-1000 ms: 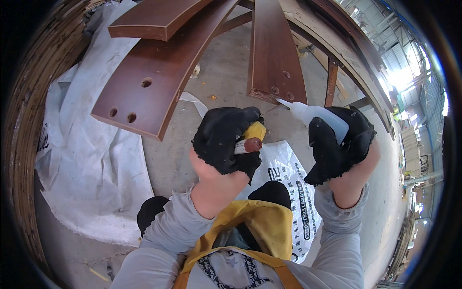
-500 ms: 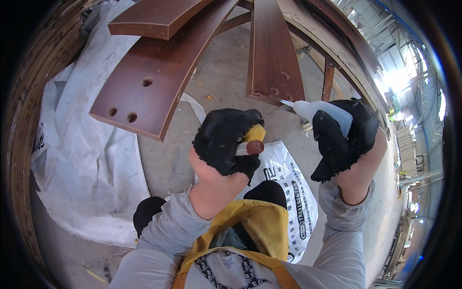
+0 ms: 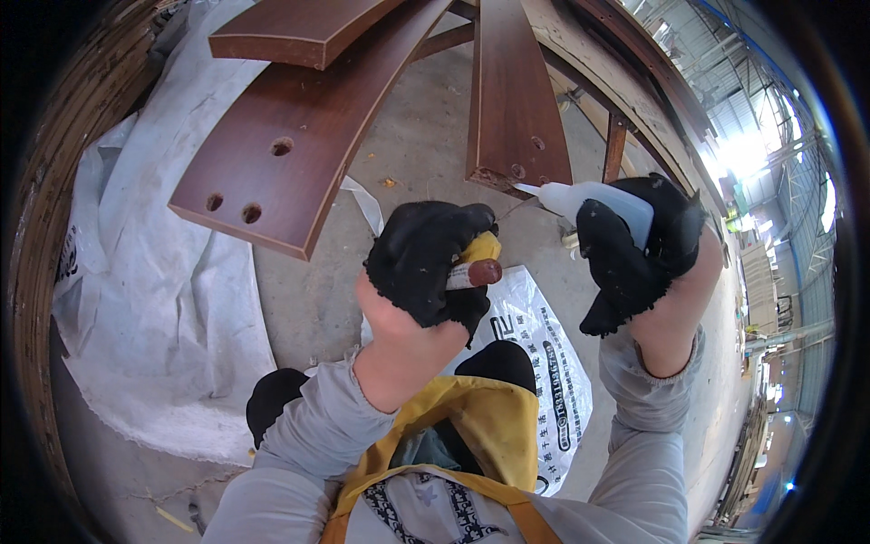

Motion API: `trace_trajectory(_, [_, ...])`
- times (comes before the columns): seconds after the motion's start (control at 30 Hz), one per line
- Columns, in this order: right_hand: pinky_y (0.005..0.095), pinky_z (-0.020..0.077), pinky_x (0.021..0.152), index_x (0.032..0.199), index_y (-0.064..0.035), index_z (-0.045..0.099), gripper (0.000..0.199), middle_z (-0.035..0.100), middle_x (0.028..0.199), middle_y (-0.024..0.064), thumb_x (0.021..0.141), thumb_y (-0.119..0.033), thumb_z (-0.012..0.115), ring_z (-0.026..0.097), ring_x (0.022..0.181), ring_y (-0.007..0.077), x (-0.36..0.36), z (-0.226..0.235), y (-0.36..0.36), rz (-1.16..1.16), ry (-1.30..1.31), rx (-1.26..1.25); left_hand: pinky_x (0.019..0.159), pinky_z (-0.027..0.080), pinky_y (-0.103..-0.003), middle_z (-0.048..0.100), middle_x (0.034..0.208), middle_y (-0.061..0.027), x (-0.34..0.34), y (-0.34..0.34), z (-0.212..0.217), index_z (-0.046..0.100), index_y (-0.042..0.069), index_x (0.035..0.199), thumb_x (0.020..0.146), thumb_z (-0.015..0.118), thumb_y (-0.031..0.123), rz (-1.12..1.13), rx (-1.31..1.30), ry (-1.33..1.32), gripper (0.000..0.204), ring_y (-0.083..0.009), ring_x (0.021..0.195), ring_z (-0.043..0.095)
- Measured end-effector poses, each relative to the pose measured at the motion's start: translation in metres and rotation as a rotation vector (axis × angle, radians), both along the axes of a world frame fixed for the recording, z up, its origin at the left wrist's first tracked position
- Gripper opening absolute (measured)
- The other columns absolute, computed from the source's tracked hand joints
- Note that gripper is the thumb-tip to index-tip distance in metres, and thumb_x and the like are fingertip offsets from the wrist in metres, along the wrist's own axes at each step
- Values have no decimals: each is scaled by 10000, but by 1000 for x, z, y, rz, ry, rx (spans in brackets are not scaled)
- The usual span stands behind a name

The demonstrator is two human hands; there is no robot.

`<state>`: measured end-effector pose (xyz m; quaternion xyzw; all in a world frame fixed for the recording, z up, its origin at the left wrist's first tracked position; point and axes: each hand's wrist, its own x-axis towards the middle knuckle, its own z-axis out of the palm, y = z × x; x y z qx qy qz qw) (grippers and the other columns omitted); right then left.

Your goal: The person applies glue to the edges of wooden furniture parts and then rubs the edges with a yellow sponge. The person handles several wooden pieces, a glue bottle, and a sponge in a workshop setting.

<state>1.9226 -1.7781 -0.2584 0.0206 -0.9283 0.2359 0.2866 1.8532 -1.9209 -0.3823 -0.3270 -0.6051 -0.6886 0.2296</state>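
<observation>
Concrete floor shows between two long brown boards, a gap widening toward the person, with room between the gloved hands too. The right-hand board ends in a squared edge with three holes near it; the left-hand board has three near its own end. From where I stand, the right hand wraps its fingers around a translucent squeeze bottle, nozzle aimed at the right-hand board's end; I cannot tell whether it touches. The left hand, apart from both boards, curls around a yellow piece and a brown-tipped stick. White sheeting spreads at left, printed plastic lies by the knees, and the hall's roof glares at right.
</observation>
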Motion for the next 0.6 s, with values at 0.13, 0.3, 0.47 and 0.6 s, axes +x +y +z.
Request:
trace_trajectory(0.13, [236,452,537,922,18,615,183,624,709,71,789,-70,704,595,587,124,-9,2,0,81,21,149,773,500,-321,632,938,-102,-2,2,-4,633,39,1004,528,683,-91,-7,35,-5,495,-276,853,614])
trace_trajectory(0.3, [240,454,533,921,11,613,187,628,714,75,783,-72,709,599,592,123,-8,5,-1,68,-16,108,768,508,-309,634,945,-101,-3,3,-6,636,41,1003,515,689,-97,-5,39,-12,510,-270,857,621])
trace_trajectory(0.47, [236,450,532,911,7,613,179,622,707,72,778,-66,707,595,591,121,-3,8,-4,-6,-66,-46,766,508,-310,636,948,-97,-4,1,-4,635,38,999,501,688,-101,6,34,5,519,-270,853,621])
trace_trajectory(0.6, [234,452,550,910,1,616,183,623,727,63,769,-64,713,589,609,121,-10,9,1,64,-12,133,763,506,-311,636,949,-95,-5,4,-5,633,37,1001,492,681,-105,20,41,24,530,-271,856,619])
